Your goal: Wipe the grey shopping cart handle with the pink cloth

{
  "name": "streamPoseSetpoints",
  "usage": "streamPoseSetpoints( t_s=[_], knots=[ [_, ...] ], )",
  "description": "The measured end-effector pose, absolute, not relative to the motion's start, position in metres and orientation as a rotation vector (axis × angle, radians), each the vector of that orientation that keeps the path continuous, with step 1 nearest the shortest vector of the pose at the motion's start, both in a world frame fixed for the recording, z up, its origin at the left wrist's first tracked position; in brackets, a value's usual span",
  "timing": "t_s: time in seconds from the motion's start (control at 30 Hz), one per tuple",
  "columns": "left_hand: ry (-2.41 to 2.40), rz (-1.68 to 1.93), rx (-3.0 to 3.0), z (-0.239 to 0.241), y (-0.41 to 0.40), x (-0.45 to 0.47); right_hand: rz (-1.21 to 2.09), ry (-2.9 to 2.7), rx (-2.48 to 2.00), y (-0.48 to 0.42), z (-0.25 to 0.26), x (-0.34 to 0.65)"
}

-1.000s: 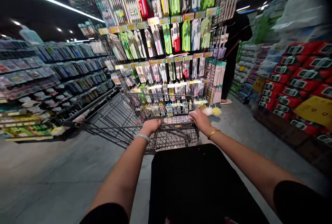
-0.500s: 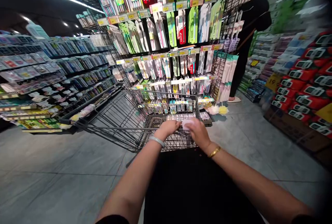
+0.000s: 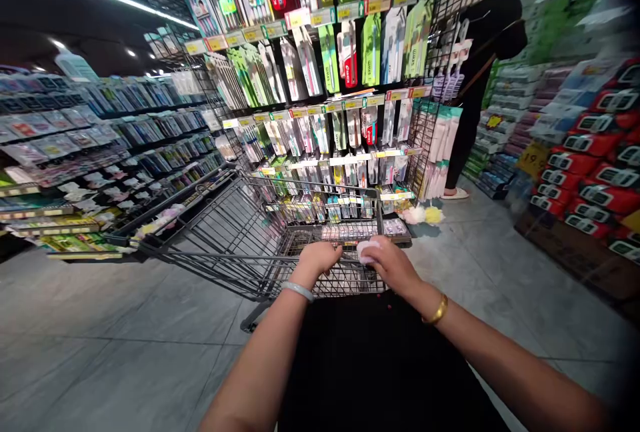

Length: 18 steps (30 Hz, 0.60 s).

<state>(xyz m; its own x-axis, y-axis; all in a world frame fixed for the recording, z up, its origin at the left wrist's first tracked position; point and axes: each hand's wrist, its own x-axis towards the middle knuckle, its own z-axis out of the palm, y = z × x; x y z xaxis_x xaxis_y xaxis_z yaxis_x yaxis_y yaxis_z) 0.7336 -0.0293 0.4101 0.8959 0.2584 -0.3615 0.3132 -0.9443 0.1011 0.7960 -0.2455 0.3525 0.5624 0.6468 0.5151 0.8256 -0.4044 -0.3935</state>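
Note:
My left hand (image 3: 319, 264) is closed, its fingers curled over the near side rail of the grey wire shopping cart (image 3: 200, 255). A pale bracelet circles that wrist. To its right, my right hand (image 3: 395, 264) pinches a small pale pink-white piece (image 3: 367, 251) between thumb and fingers; its exact kind does not show. A gold bracelet is on the right wrist. Both hands are above the near side of the cart's basket, with a gap between them. Through the wires the low part of a toothbrush display (image 3: 340, 72) shows beyond the cart.
A person in black (image 3: 465, 125) stands behind the rack's right side. Stacked red packs (image 3: 590, 172) line the right, and stocked shelves (image 3: 60, 145) fill the left. The cart's black handle (image 3: 120, 235) lies at left. Grey tiled floor (image 3: 150, 352) surrounds the cart.
My hands have drawn apart: the left moved slightly left and down, the right slightly right and down with the pale piece still in it. The view shifted a little.

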Motion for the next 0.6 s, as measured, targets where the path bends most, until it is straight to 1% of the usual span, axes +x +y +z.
streamPoseSetpoints(
  t_s=[0.07,0.23,0.4,0.6],
  knots=[
    [0.460,-0.510,2.915,0.410,-0.028,0.730,-0.415,-1.222,-2.147,-0.247,0.347,0.798],
    [0.448,-0.415,2.979,0.410,-0.024,0.717,-0.529,-0.843,-2.182,-0.238,0.342,0.817],
    [0.471,-0.322,3.051,0.405,-0.021,0.702,-0.529,-0.915,-2.021,-0.224,0.325,0.805],
    [0.524,-0.229,3.169,0.399,-0.015,0.681,-0.603,-0.768,-1.863,-0.209,0.307,0.796]
  ],
)
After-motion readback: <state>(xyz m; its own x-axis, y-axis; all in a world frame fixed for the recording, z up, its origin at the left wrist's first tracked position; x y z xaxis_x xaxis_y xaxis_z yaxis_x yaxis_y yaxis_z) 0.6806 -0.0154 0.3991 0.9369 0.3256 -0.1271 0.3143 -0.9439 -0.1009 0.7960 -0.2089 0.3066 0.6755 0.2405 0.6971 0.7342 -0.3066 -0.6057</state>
